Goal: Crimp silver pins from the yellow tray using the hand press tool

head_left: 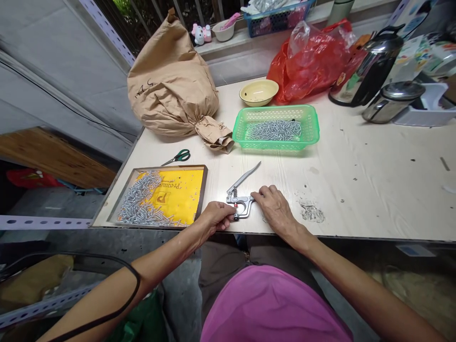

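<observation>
hand press (245, 199) lies on the desk (349, 190) close to the near edge, its mouth toward the left hand (219, 216) and its lever raised, pointing toward the far edge. left fingers are bunched together at the lower jaw; can't tell if they pinch the jaw itself or a small part, the tips hide it. right hand (275, 207) has its fingers gripping the rear end of the press frame, probably to keep it steady; nobody is on the lever.

left of the press, near left corner: shallow tray (205, 190) with loose metal pieces (138, 204) heaped on its left side over a yellow sheet (181, 187). likely set there for easy reach by the left hand. green scissors (183, 155) just beyond the tray's far rim.

farther back, toward the far edge: green basket (310, 130) with more metal pieces, sides probably keeping them from scattering. big brown sack (171, 90) at the far left corner, neck twisted, presumably to stay shut. yellow bowl (259, 94) behind the basket, red bag (313, 61) beside it, kettle (374, 66) and metal pot (390, 102) toward the right.
</observation>
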`<state>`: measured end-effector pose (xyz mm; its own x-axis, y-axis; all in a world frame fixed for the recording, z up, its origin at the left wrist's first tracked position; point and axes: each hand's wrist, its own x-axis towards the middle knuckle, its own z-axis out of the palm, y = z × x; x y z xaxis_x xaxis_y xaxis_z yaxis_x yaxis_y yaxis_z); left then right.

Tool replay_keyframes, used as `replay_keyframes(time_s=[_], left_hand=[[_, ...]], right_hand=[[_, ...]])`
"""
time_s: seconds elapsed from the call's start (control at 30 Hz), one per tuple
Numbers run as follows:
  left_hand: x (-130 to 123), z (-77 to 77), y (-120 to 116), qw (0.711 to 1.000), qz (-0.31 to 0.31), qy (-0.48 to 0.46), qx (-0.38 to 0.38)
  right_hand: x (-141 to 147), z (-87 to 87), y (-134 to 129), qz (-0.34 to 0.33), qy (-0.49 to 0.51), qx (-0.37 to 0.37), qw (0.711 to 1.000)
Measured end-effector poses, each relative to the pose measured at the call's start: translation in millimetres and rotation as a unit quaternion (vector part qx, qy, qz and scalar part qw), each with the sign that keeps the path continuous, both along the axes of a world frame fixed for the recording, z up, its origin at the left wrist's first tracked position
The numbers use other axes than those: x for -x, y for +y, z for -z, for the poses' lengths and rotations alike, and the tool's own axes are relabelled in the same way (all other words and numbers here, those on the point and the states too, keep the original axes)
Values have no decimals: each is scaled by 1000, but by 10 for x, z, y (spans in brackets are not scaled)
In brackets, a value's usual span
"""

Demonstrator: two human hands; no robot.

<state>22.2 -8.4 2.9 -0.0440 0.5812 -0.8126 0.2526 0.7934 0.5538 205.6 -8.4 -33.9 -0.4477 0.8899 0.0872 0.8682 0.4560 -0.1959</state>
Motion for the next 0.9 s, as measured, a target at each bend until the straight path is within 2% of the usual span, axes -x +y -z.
replay_keyframes(time_s=[0.1, 0.23, 0.43, 0.67, 0.9], left_hand=[[16, -29, 43, 999, 26, 18, 22], [65, 19, 77, 998, 57, 18, 36], [80, 29, 98, 980, 165, 107, -36], [127, 4, 189, 989, 133, 45, 55], [160, 31, 196, 988, 141, 28, 52]], right_hand=[[19, -11, -7, 8, -10, 1, 1000], [35, -9, -21, 17, -16, 3, 1000], [60, 62, -84, 33, -4, -27, 999], [61, 118, -98, 40, 9, -37, 998], [39, 45, -113, 22, 9, -7, 1000]])
